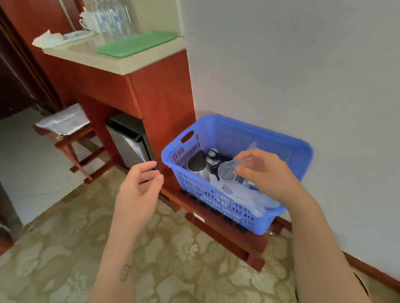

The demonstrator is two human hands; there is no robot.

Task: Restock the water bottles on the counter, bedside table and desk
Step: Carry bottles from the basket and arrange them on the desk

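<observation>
Firstly, counter: pale top on a red-brown cabinet, against the wall at upper left.
Basket: blue perforated plastic, on a low wooden rack beside the wall, just right of the cabinet's foot.
Tray: green, flat, at the counter's right end.
Water bottles: clear, capped, upright in a tight group along the counter's back edge, behind the tray; white cups just left of them.
Basket contents: dark-topped metal thing with a black cord at the far left corner; crumpled clear plastic along the near side; a clear bottle-like piece, blurred, in the middle.
Left hand: outside the basket's left corner, fingers loosely curled, holding nothing.
Right hand: over the basket's middle, fingers bent at the bottle-like piece; cannot tell whether it grips.
Handling, judged: thin smooth plastic, weighty if full, walls yielding under a squeeze; best taken round the mid-body or just below the cap.
</observation>
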